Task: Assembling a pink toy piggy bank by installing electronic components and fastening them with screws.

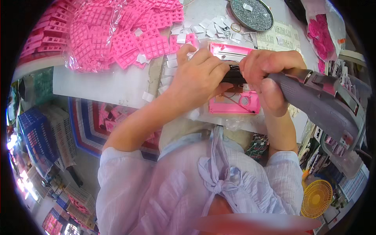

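Bent inward, the fingers of my left hand (201,74) press on a black part (234,74) over a pink plastic housing (252,102). The housing has a round ring moulded in it, and thin wires run across it. My right hand (270,68) is closed around the front of a grey power tool (321,100), its thumb below the tool. The body of the tool slants down to the right, close to the camera. Its tip and exact kind are hidden by my hand. Above the black part shows a pink frame (231,50) with metal strips.
Pink keypad panels (94,39) are heaped at the left, partly under clear plastic. Small white pieces (213,26) lie scattered beyond my hands. A round dish (252,15) of small metal bits stands at the back. A yellow basket (317,199) is at the lower right.
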The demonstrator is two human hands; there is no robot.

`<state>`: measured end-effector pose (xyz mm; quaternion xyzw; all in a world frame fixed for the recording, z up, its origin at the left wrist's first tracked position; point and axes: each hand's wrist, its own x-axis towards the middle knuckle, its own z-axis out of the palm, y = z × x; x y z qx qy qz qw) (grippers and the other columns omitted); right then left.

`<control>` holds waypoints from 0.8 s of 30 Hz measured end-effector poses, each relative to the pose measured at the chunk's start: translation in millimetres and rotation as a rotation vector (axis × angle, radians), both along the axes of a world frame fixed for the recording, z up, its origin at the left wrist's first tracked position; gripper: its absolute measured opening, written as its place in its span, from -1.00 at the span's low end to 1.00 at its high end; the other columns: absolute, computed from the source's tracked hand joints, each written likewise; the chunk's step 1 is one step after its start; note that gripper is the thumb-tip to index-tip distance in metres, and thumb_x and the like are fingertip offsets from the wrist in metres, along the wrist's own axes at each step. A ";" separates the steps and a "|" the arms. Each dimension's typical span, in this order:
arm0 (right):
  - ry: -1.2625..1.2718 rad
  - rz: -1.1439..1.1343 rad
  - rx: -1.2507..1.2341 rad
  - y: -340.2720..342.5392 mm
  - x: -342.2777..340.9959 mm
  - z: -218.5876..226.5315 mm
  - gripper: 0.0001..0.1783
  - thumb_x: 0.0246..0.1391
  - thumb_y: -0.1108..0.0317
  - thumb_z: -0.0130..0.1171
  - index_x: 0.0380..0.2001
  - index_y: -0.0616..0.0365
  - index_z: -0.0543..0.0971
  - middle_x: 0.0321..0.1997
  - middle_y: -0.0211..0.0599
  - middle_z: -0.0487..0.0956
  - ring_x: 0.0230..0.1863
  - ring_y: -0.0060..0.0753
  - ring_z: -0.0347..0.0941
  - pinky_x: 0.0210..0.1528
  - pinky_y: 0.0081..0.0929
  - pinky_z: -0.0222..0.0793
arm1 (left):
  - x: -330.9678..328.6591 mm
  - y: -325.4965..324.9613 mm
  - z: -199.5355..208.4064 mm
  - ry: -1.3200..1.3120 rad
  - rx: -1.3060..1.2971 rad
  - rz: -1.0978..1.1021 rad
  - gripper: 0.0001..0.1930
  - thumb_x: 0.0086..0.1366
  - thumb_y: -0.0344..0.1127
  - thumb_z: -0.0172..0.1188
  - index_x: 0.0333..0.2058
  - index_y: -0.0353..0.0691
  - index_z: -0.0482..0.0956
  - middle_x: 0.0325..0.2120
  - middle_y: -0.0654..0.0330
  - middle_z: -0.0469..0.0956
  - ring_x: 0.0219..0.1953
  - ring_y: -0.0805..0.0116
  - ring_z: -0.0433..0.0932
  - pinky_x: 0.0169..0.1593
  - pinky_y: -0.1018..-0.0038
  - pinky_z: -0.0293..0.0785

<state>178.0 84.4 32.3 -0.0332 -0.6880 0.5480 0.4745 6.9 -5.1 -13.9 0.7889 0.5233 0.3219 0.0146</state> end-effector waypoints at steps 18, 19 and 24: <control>-0.762 -0.076 0.255 24.3 39.6 2.2 -0.19 -0.14 0.35 0.50 0.23 0.18 0.41 -0.10 -0.14 0.59 -0.03 -0.27 0.43 0.01 -0.33 0.41 | -6.7 6.4 -11.6 -0.170 -0.098 0.038 -0.63 0.06 -0.13 0.46 -0.19 -0.11 0.61 -0.17 0.30 0.59 -0.05 0.30 0.50 0.20 0.09 -0.01; -0.950 -0.169 0.432 22.5 44.9 -3.3 -0.31 -0.14 0.35 0.50 0.14 0.14 0.52 -0.14 -0.22 0.60 -0.06 -0.28 0.43 -0.03 -0.34 0.43 | -7.1 7.0 -13.4 -0.176 -0.132 0.044 -0.64 0.10 -0.12 0.46 -0.18 -0.12 0.61 -0.15 0.28 0.59 -0.04 0.31 0.49 0.21 0.09 -0.02; -0.819 -0.217 0.233 32.1 54.8 -14.3 -0.63 0.07 0.28 0.34 -0.05 0.13 0.64 -0.32 -0.15 0.60 -0.29 -0.19 0.50 -0.21 -0.37 0.40 | -0.4 2.3 -24.2 -0.505 -0.207 0.128 -0.33 0.15 0.01 0.40 0.11 -0.22 0.38 -0.20 0.27 0.65 0.00 0.20 0.47 0.14 0.08 0.07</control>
